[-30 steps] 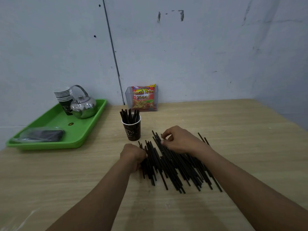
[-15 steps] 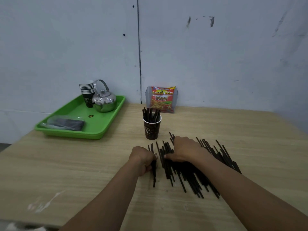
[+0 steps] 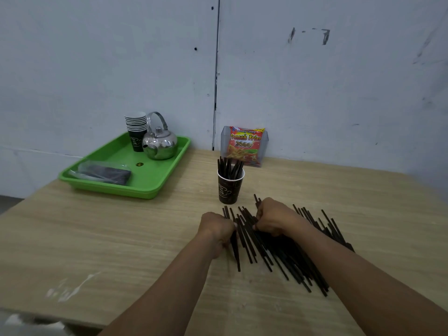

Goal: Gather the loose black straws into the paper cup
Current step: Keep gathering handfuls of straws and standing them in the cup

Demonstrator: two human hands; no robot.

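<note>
The straws (image 3: 278, 251) are spread on the worktop (image 3: 121, 238) beside the part-filled cup (image 3: 229, 187). A few are enclosed in the left hand (image 3: 215, 229) grip at the pile edge. More are pinched by the right hand (image 3: 274, 219), presumably to be passed across into one bundle.

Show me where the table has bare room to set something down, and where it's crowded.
Bare: table between green tray and left hand; also right of the paper cup, beyond the loose straws. Crowded: under the right hand.

Open tabletop (image 3: 194, 190) between green tray (image 3: 126, 190) and paper cup (image 3: 229, 187); snack holder (image 3: 244, 146) behind, straw pile (image 3: 286, 253) in front.
</note>
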